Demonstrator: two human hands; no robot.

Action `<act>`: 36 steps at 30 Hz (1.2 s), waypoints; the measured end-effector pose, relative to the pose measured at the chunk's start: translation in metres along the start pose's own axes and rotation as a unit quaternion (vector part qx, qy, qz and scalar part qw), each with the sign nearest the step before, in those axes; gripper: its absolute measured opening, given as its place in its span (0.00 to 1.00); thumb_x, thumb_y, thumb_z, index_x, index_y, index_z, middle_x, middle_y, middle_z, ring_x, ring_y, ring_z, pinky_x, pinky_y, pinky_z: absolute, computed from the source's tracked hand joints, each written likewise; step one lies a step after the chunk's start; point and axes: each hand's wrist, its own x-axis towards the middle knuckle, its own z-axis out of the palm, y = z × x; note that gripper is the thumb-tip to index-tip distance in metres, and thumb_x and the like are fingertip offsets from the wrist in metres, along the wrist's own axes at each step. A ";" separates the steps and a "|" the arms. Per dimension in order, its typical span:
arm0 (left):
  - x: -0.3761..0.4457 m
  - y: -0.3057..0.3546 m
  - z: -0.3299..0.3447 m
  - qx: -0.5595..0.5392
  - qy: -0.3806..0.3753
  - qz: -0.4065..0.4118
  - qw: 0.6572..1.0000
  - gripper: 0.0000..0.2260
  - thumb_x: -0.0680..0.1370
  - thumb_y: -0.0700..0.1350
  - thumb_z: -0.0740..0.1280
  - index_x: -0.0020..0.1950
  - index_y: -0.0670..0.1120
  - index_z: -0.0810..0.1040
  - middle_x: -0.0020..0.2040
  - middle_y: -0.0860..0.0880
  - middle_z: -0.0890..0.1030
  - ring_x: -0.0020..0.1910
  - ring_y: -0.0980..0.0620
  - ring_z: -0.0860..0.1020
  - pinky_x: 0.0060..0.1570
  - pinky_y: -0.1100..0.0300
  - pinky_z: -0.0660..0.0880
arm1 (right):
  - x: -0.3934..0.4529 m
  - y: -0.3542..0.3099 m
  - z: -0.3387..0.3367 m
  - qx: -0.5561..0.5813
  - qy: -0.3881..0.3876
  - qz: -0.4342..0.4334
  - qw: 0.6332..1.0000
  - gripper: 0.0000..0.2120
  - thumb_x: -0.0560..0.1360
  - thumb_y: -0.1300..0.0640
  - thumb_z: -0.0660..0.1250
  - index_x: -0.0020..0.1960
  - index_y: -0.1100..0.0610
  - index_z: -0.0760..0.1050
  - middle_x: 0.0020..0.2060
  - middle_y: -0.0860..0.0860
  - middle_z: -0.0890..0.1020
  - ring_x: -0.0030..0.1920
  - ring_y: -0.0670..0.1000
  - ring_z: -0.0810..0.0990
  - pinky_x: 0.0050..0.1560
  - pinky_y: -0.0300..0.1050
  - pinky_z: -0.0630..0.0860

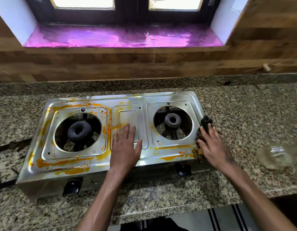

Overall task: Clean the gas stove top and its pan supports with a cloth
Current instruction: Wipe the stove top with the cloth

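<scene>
A steel two-burner gas stove point(97, 157) sits on the granite counter, streaked with orange stains around the left burner point(79, 131) and along the front. No pan supports are on it. My left hand point(126, 145) lies flat with straight fingers on the middle panel. My right hand point(212, 144) presses a dark, soiled cloth point(205, 121) against the stove's right edge, fingers spread over it. The cloth's lower end shows brown-orange grime point(198, 155) at the front right corner. The right burner point(172, 120) area looks cleaner than the left.
Two black knobs point(72, 187) point(183, 169) face me on the stove's front. A clear glass lid or bowl point(276, 155) lies on the granite counter point(244, 114) to the right. A wood-panel wall and a purple-lined window sill point(121, 37) stand behind.
</scene>
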 end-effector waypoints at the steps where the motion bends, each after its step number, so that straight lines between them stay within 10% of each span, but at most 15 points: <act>1: 0.001 -0.001 -0.001 0.000 0.000 -0.003 1.000 0.26 0.81 0.56 0.56 0.77 0.48 0.63 0.79 0.46 0.58 0.79 0.47 0.54 0.77 0.48 0.47 | -0.002 -0.016 0.006 -0.011 0.004 0.011 1.000 0.32 0.81 0.36 0.45 0.81 0.49 0.49 0.80 0.52 0.42 0.80 0.53 0.40 0.79 0.58 0.45; 7: 0.000 -0.001 -0.002 -0.010 -0.005 0.000 1.000 0.26 0.80 0.56 0.55 0.76 0.47 0.64 0.79 0.45 0.59 0.78 0.46 0.55 0.77 0.47 0.50 | -0.056 -0.073 0.033 -0.027 -0.044 -0.206 0.977 0.33 0.78 0.35 0.43 0.81 0.44 0.49 0.81 0.48 0.44 0.80 0.49 0.41 0.80 0.48 0.43; 13: 0.001 0.001 -0.002 -0.017 -0.005 -0.007 1.000 0.25 0.81 0.55 0.58 0.76 0.47 0.64 0.79 0.45 0.59 0.78 0.47 0.54 0.77 0.48 0.49 | -0.046 -0.056 0.033 -0.018 0.027 -0.036 0.999 0.35 0.78 0.34 0.40 0.81 0.47 0.50 0.80 0.52 0.45 0.81 0.52 0.44 0.80 0.52 0.43; 19: 0.000 0.000 -0.004 -0.025 -0.004 -0.007 1.000 0.25 0.81 0.55 0.58 0.76 0.47 0.64 0.79 0.46 0.59 0.78 0.48 0.55 0.77 0.47 0.49 | -0.072 -0.096 0.041 -0.046 -0.022 -0.211 0.976 0.30 0.81 0.35 0.44 0.81 0.42 0.48 0.81 0.48 0.44 0.80 0.49 0.42 0.79 0.47 0.40; 28: -0.001 0.002 -0.006 -0.023 -0.010 -0.006 1.000 0.25 0.81 0.55 0.58 0.77 0.47 0.63 0.79 0.46 0.59 0.79 0.47 0.54 0.77 0.47 0.49 | -0.009 -0.034 0.008 -0.036 0.046 0.053 0.997 0.28 0.83 0.40 0.45 0.81 0.48 0.49 0.80 0.56 0.43 0.80 0.57 0.43 0.77 0.53 0.38; 36: 0.000 0.002 -0.007 -0.039 -0.011 -0.006 0.999 0.24 0.81 0.53 0.59 0.76 0.47 0.64 0.79 0.45 0.59 0.78 0.46 0.54 0.77 0.47 0.49 | -0.066 -0.085 0.034 -0.013 -0.025 -0.179 0.983 0.30 0.79 0.36 0.44 0.80 0.42 0.52 0.81 0.50 0.46 0.81 0.50 0.44 0.79 0.49 0.41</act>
